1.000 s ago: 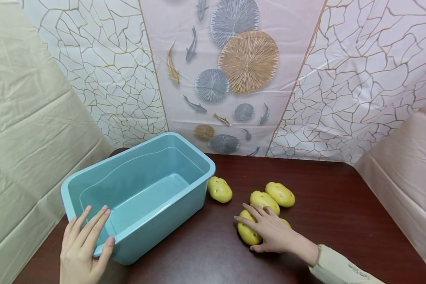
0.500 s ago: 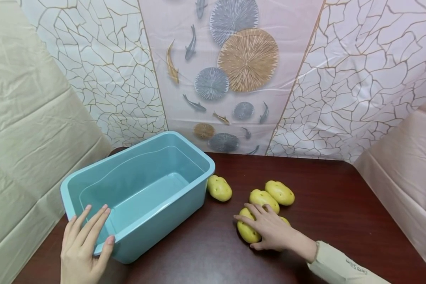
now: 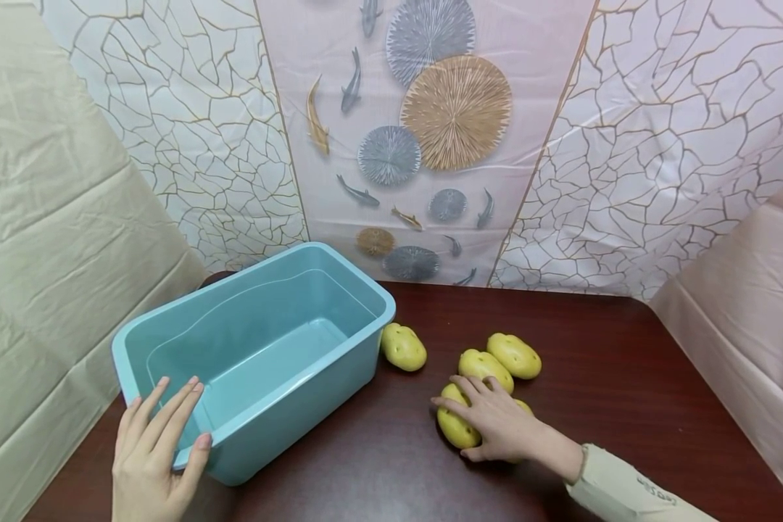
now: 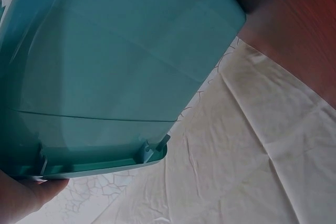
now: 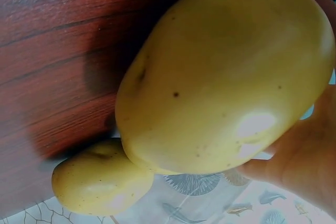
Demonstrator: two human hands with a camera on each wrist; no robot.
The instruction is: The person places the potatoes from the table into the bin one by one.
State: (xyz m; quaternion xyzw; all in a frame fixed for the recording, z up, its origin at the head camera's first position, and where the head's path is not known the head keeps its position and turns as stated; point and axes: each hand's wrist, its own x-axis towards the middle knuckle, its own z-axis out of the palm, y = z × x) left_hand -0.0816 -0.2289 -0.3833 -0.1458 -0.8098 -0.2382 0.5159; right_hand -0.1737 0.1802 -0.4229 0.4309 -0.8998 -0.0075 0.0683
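My left hand [image 3: 153,457] lies over the near left corner of a light blue plastic bin [image 3: 287,402]. Its straight fingers reach inside past the rim, and the thumb is at the near edge. In the left wrist view a thumb or finger [image 4: 50,191] touches the bin's rim. To the right, my right hand [image 3: 502,424] grips a yellow potato [image 3: 453,428] resting on the table, fingers spread over it and thumb at its near side. Another potato [image 3: 523,407] is mostly hidden beneath that hand. In the right wrist view a large potato [image 5: 226,77] fills the foreground.
Beyond the right hand lie two more potatoes [image 3: 486,368] [image 3: 514,355]. A single potato [image 3: 404,348] sits against the bin's right side. The dark red-brown table [image 3: 600,391] is bounded by a patterned cloth backdrop [image 3: 652,145] and beige side cloths [image 3: 46,239].
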